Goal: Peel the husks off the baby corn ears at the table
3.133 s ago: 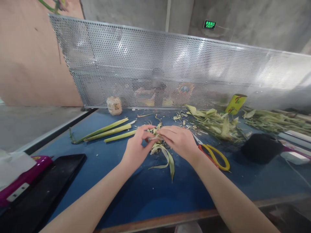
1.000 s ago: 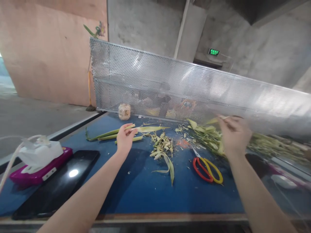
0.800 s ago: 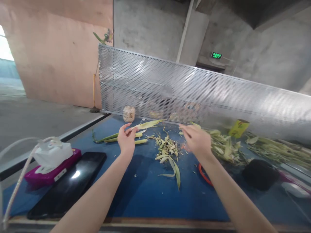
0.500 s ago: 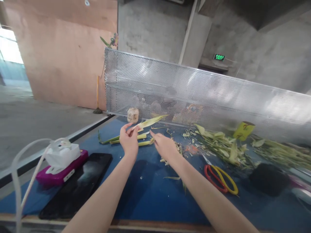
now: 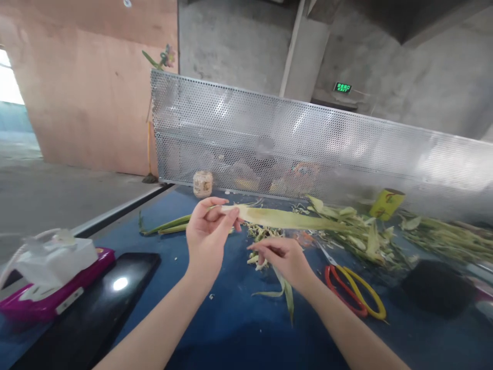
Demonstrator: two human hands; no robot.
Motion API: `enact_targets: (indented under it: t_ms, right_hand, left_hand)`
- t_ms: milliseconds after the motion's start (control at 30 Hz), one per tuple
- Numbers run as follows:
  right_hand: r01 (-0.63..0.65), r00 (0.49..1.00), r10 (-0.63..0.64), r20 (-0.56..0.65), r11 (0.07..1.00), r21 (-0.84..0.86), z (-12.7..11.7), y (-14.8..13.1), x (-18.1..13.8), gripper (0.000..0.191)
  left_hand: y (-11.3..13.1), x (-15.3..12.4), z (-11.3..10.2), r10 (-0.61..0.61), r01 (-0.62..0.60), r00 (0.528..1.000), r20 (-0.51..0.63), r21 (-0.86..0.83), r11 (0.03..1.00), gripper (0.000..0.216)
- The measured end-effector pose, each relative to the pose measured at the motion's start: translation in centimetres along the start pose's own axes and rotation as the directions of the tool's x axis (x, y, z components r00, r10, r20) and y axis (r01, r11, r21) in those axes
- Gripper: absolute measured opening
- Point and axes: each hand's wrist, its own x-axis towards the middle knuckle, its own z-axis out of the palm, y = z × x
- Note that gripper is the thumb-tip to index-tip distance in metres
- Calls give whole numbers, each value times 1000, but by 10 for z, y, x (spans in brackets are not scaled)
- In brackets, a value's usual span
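The left hand (image 5: 208, 231) now pinches the pale end of a long green stalk (image 5: 285, 218), lifted level above the blue table (image 5: 239, 329). The right hand (image 5: 283, 257) has dropped below it, fingers loosely curled over the leaf scraps (image 5: 262, 234), holding nothing.

Left hand (image 5: 208, 234) raised over the blue table (image 5: 239, 329), thumb and fingers pinching the pale end of a long green stalk (image 5: 285, 218) that points toward 3 o'clock. Right hand (image 5: 283, 257) lower, at 4 o'clock from the left, fingers curled over a heap of trimmings (image 5: 262, 236), not gripping. Scissors (image 5: 354, 290) lie at 3 o'clock of the right hand. More stalks (image 5: 165, 226) lie at 9 o'clock of the left hand; black tablet (image 5: 96, 308) at 7 o'clock.
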Motion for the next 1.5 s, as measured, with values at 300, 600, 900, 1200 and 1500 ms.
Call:
enact_targets:
  t_ms: [300, 600, 900, 1200, 1500]
  right_hand:
    - [225, 973, -230, -2, 950, 218, 12, -16, -19, 15]
    - [254, 966, -254, -45, 910, 328, 9, -18, -24, 29]
    - [214, 957, -107, -271, 888, 408, 6, -19, -30, 18]
    - [200, 922, 66, -381, 762, 615, -1, -22, -25, 9]
    - [235, 897, 1, -441, 845, 480, -3, -26, -27, 13]
  left_hand:
    - [11, -21, 12, 53, -58, 993, 102, 47, 997, 20]
    - [14, -24, 13, 104, -117, 986, 129, 99, 988, 24]
    - [12, -26, 13, 193, -209, 976, 104, 169, 963, 24]
    - [12, -29, 18, 184, -205, 975, 121, 182, 962, 27]
    - [11, -27, 18, 206, -229, 970, 129, 200, 953, 29]
